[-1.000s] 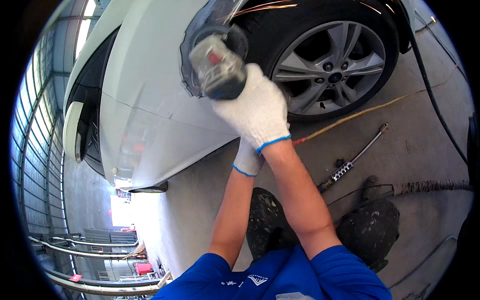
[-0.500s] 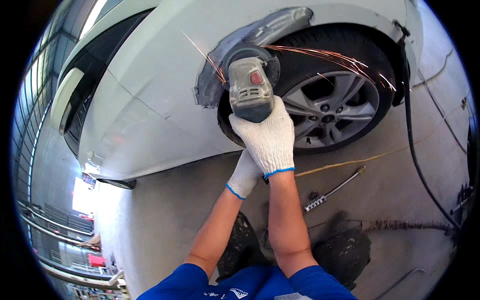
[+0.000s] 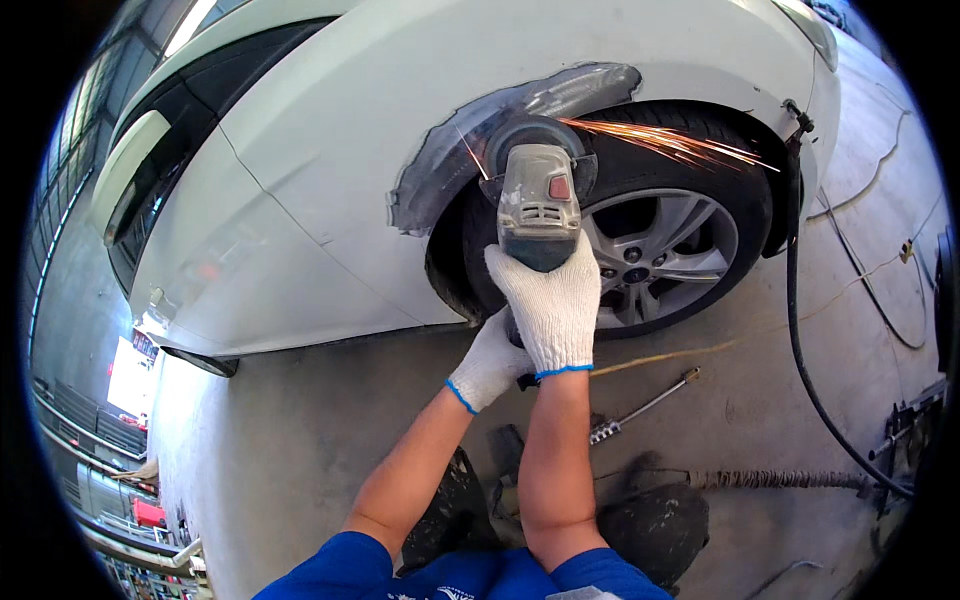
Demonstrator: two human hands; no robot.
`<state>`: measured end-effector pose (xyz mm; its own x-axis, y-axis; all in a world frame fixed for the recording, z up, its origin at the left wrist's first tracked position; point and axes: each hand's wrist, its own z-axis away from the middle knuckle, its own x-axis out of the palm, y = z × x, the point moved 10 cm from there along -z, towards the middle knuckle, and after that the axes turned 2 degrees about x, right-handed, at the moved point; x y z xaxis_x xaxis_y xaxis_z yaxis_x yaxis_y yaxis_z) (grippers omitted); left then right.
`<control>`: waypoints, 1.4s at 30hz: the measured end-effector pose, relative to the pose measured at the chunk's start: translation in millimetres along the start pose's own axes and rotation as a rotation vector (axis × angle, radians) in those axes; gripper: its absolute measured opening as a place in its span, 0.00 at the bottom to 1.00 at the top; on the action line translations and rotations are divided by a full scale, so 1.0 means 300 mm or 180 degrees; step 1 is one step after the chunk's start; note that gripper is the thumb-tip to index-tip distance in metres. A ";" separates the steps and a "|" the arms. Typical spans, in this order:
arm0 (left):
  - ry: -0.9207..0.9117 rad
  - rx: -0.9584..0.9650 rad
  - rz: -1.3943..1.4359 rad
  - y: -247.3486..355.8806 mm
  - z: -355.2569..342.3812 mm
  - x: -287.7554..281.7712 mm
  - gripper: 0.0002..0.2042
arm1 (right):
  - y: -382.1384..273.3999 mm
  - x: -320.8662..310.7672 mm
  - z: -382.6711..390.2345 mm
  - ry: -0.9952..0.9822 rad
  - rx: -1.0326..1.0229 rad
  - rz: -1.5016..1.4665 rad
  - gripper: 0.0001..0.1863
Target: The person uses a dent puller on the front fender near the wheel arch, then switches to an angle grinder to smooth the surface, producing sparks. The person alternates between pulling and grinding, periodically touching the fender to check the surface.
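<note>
A grey angle grinder [image 3: 539, 205] is in both my gloved hands, its disc [image 3: 527, 130] against the fender above the wheel arch. Orange sparks [image 3: 680, 142] stream rightward over the tyre, and a short streak rises left of the disc. White knit covers my right hand [image 3: 552, 305], closed around the back of the grinder head. Lower and to the left, my left hand [image 3: 488, 362] grips the grinder's body, partly hidden behind the right. Around the arch runs a bare, dark grey sanded patch [image 3: 430, 180] on the white car [image 3: 330, 150].
The wheel [image 3: 640, 265] sits right of my hands. A slide hammer [image 3: 645, 405] and a yellowish cord [image 3: 665, 356] lie on the concrete floor. At the right a black hose [image 3: 800, 330] hangs from a clamp [image 3: 797, 118] on the fender. My knee [image 3: 655, 530] is below.
The grinder and both hands have moved rightward along the arch edge. The spark stream looks denser now. My view has shifted, so the car sits lower in it.
</note>
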<state>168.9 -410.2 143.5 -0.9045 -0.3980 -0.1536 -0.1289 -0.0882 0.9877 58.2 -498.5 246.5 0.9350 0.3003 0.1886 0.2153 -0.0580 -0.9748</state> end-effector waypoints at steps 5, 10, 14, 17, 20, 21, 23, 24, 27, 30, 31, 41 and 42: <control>0.0030 0.0029 -0.0134 -0.006 -0.024 -0.028 0.35 | -0.042 0.016 -0.021 0.0031 -0.0153 -0.0090 0.27; 0.0156 0.0068 0.0072 -0.041 0.000 -0.044 0.36 | -0.036 0.035 0.006 0.0012 -0.0126 0.0092 0.26; -0.0064 0.0006 0.0213 -0.011 -0.018 -0.012 0.34 | -0.035 0.017 -0.006 0.0054 -0.0124 0.0097 0.26; 0.0043 -0.0161 0.0049 -0.060 0.023 -0.055 0.33 | 0.026 0.078 0.025 -0.0089 0.0061 -0.0080 0.25; 0.0158 0.0094 0.0246 -0.044 0.003 -0.081 0.33 | -0.001 0.100 0.018 -0.0137 -0.0205 -0.0083 0.29; 0.0129 0.0099 -0.0016 0.006 -0.009 -0.053 0.33 | -0.018 0.086 -0.001 -0.0211 -0.0283 -0.0492 0.27; 0.0128 0.0094 -0.0597 0.109 -0.012 -0.027 0.33 | -0.035 0.057 -0.029 -0.0182 -0.0175 -0.0744 0.24; 0.0087 -0.0252 -0.0517 0.138 0.004 -0.008 0.33 | -0.042 0.044 -0.039 -0.0218 -0.0082 -0.0828 0.24; 0.0242 -0.0150 -0.0383 0.075 0.019 -0.047 0.35 | -0.034 0.077 -0.010 -0.0276 -0.0226 -0.0678 0.25; 0.0351 -0.0334 -0.0498 -0.042 0.069 -0.100 0.40 | 0.066 0.157 0.035 -0.0542 -0.0066 -0.0572 0.28; 0.0389 -0.0261 -0.0362 -0.049 0.078 -0.102 0.40 | 0.076 0.161 0.037 -0.0598 -0.0109 -0.0269 0.27; 0.0595 0.0191 -0.1121 0.098 0.043 -0.077 0.36 | 0.033 0.108 -0.005 -0.0547 -0.0116 -0.1029 0.23; 0.0596 -0.0225 -0.0505 0.059 0.073 -0.077 0.40 | 0.064 0.132 0.015 -0.0598 0.0027 -0.0895 0.25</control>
<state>178.5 -382.7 165.1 -0.7833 -0.5356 -0.3155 -0.2285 -0.2240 0.9474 98.0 -483.4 234.7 0.7709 0.4737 0.4259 0.4543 0.0598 -0.8888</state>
